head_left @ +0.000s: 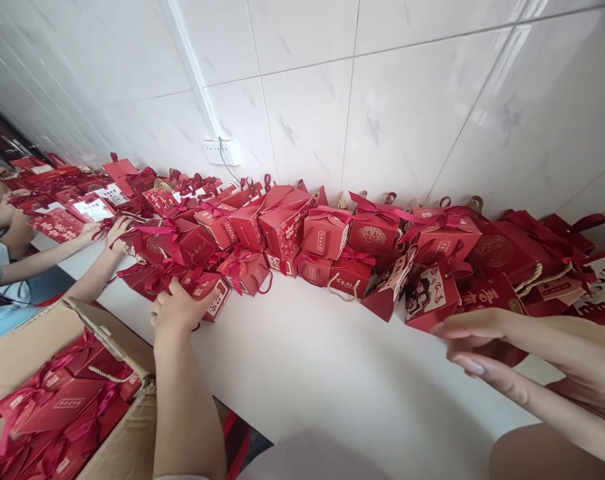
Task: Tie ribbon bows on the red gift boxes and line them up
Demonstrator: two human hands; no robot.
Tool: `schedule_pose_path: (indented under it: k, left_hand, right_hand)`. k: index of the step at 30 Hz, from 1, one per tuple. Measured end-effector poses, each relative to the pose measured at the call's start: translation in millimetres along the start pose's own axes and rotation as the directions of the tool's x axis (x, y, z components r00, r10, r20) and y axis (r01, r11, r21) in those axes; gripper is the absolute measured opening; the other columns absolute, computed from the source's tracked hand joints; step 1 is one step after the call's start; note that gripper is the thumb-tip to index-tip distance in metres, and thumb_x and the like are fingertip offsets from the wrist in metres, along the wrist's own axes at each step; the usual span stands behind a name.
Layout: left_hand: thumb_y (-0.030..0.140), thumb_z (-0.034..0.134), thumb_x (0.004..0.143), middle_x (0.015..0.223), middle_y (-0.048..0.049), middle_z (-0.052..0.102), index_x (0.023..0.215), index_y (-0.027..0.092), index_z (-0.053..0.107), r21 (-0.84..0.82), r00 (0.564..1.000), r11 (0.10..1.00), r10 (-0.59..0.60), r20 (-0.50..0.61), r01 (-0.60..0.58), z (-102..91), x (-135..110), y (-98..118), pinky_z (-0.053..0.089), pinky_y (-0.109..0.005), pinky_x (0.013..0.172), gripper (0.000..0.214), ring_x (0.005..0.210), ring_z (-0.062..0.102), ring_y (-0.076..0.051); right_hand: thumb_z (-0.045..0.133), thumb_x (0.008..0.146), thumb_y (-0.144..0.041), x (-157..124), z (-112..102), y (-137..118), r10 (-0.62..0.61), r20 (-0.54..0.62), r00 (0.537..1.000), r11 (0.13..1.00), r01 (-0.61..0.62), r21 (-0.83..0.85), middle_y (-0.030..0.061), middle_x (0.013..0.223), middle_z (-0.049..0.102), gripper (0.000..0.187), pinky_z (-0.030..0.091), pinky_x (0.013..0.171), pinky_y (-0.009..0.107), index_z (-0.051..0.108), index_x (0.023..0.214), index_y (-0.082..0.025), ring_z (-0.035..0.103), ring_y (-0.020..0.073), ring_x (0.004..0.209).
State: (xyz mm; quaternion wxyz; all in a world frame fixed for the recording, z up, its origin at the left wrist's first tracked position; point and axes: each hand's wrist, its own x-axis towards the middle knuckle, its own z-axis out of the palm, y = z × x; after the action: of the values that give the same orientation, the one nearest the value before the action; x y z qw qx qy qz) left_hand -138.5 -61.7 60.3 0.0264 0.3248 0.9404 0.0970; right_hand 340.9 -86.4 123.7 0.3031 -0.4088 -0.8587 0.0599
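Note:
My left hand [178, 308] is closed on a red gift box [217, 300] at the front of a long heap on the white table [327, 360]. Part of that box is hidden behind my fingers. At the right, my right hand [527, 363] hovers near the table's edge with fingers and thumb apart, holding nothing. Just beyond its fingertips stands a red box with a printed picture [429, 297]. Beside that leans a tilted red box [389, 287]. Many boxes carry ribbon bows or twisted rope handles.
An open cardboard carton [125, 427] full of red gift boxes [72, 393] stands at the lower left. Co-workers' hands [117, 235] reach to the boxes at the far left. The tiled wall [307, 120] behind has a power socket [221, 152] with a cable.

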Motion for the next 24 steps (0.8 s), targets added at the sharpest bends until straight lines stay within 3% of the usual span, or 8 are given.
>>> schedule_pose_path:
  k: [5,8,11,13,17,20,22,24]
  left_hand:
    - [0.064,0.06,0.075,0.138,-0.0306,0.044,0.152,0.006,0.021,0.104,1.0,0.994,0.022,-0.02,-0.02,5.6,-50.4,-8.4,0.039,-0.06,0.104,0.104,0.129,0.047,-0.049]
    - [0.066,0.062,0.074,0.134,-0.0266,0.048,0.156,0.014,0.015,0.061,0.977,0.978,0.196,0.087,-0.202,3.7,-87.5,-13.9,0.046,-0.06,0.095,0.107,0.122,0.053,-0.049]
    - [0.062,0.067,0.075,0.147,-0.0191,0.043,0.158,0.025,0.009,-0.22,0.815,0.837,0.541,0.206,-0.5,9.4,-110.5,-11.4,0.046,-0.051,0.103,0.107,0.133,0.048,-0.039]
    - [0.061,0.069,0.076,0.155,-0.0141,0.035,0.157,0.031,0.009,-0.381,0.713,0.733,0.664,0.223,-0.563,16.0,-117.2,-4.5,0.047,-0.047,0.104,0.105,0.135,0.047,-0.034]
    - [0.055,0.059,0.087,0.151,-0.0097,0.04,0.15,0.034,0.027,-0.542,0.694,0.645,0.704,0.147,-0.539,26.3,-117.8,13.9,0.053,-0.041,0.092,0.074,0.122,0.057,-0.027]
    - [0.049,0.057,0.091,0.141,-0.0073,0.049,0.14,0.032,0.043,-0.596,0.664,0.564,0.745,0.068,-0.572,29.4,-111.3,28.1,0.052,-0.04,0.095,0.054,0.119,0.057,-0.024]
    - [0.045,0.058,0.092,0.139,-0.0057,0.052,0.136,0.032,0.048,-0.615,0.59,0.492,0.806,0.055,-0.615,29.8,-104.9,39.7,0.051,-0.04,0.098,0.047,0.122,0.055,-0.024]
    - [0.04,0.058,0.092,0.14,-0.0053,0.052,0.137,0.033,0.048,-0.639,0.471,0.398,0.88,0.063,-0.658,29.3,-97.6,54.4,0.049,-0.04,0.101,0.047,0.127,0.052,-0.024]
  right_hand:
    - [0.051,0.098,-0.045,11.6,9.3,-3.5,-0.031,0.15,0.988,0.999,0.025,0.045,-0.0058,0.097,0.075,0.018,0.059,0.057,0.024,0.059,0.114,-0.039,0.074,0.0173,0.072]
    - [0.05,0.1,-0.041,16.6,12.3,-7.0,-0.071,0.19,0.979,0.993,0.051,0.108,-0.0048,0.096,0.075,0.016,0.057,0.061,0.026,0.057,0.113,-0.035,0.073,0.0167,0.071]
    - [0.049,0.101,-0.037,22.4,15.5,-10.8,-0.108,0.26,0.96,0.981,0.06,0.186,-0.0035,0.096,0.074,0.015,0.054,0.062,0.025,0.058,0.112,-0.032,0.071,0.0141,0.069]
    - [0.049,0.101,-0.036,28.4,20.6,-12.8,-0.099,0.316,0.944,0.979,0.035,0.201,-0.0021,0.092,0.072,0.016,0.052,0.06,0.025,0.059,0.112,-0.03,0.069,0.0135,0.067]
    - [0.048,0.101,-0.033,40.8,42.8,-15.7,-0.076,0.409,0.909,0.989,0.017,0.146,-0.0006,0.077,0.068,0.016,0.044,0.056,0.026,0.06,0.107,-0.024,0.064,0.0151,0.06]
    - [0.048,0.1,-0.029,44.4,64.6,-17.0,-0.083,0.486,0.87,0.996,0.052,0.076,-0.0018,0.069,0.062,0.013,0.037,0.054,0.026,0.058,0.096,-0.023,0.058,0.0155,0.057]
    - [0.047,0.1,-0.028,43.5,77.1,-17.0,-0.075,0.528,0.846,0.997,0.064,0.039,-0.0019,0.069,0.061,0.014,0.033,0.052,0.026,0.055,0.089,-0.023,0.055,0.0156,0.057]
    - [0.046,0.1,-0.027,41.5,86.7,-15.9,-0.049,0.547,0.836,0.999,0.051,0.012,-0.0014,0.07,0.061,0.016,0.031,0.053,0.027,0.052,0.086,-0.023,0.055,0.016,0.057]
